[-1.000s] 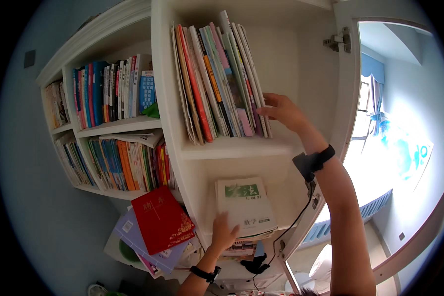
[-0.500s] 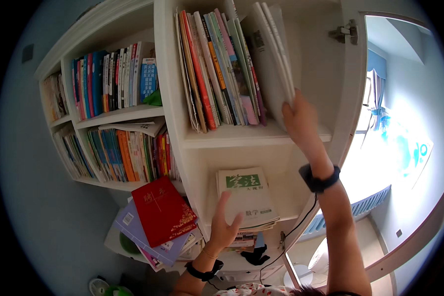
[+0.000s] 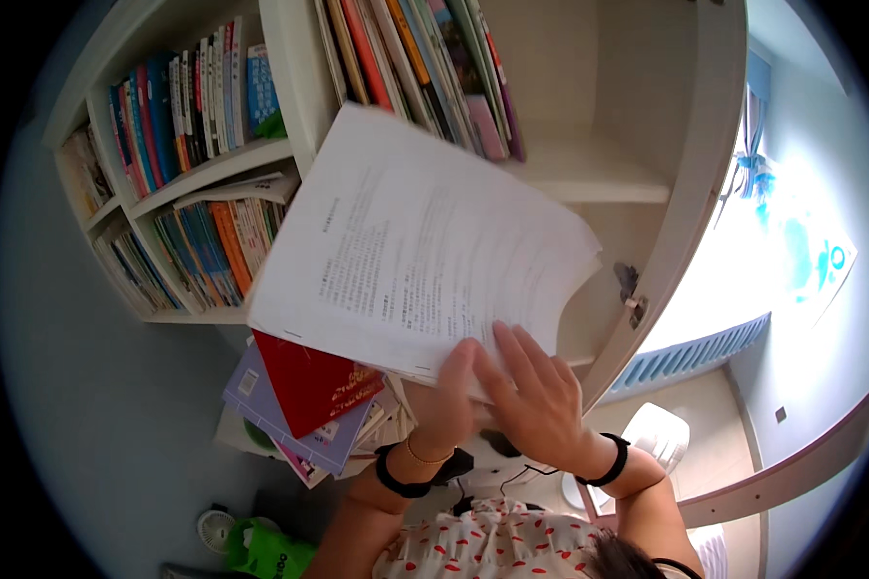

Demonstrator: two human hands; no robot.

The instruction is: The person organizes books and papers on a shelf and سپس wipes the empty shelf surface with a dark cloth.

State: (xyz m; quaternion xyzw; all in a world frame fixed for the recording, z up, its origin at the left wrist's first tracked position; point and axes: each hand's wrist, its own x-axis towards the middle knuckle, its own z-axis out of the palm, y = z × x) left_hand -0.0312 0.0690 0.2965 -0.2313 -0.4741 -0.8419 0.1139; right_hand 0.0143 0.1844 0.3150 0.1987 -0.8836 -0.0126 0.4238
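A thick stack of stapled printed papers (image 3: 396,251) is tilted in front of the shelves, its right side curling. My left hand (image 3: 441,410), blurred, grips the stack at its lower edge with the thumb on top; its other fingers are hidden. My right hand (image 3: 536,405) lies on the lower right of the top page, fingers stretched out and close to the left thumb. Below the paper's left corner, a red folder (image 3: 309,386) rests on a lilac book (image 3: 251,391) in a loose pile.
Upright books and magazines (image 3: 425,68) fill the left part of the upper compartment of the white bookcase (image 3: 589,183). More book rows (image 3: 198,96) stand at the left. An open cabinet door (image 3: 690,183) is at the right. A green bag (image 3: 266,550) and small fan (image 3: 217,529) are low left.
The papers came out of the upper compartment and down in front of me, now lying face up. My left hand has met them at the lower edge; the right hand moved down and left.
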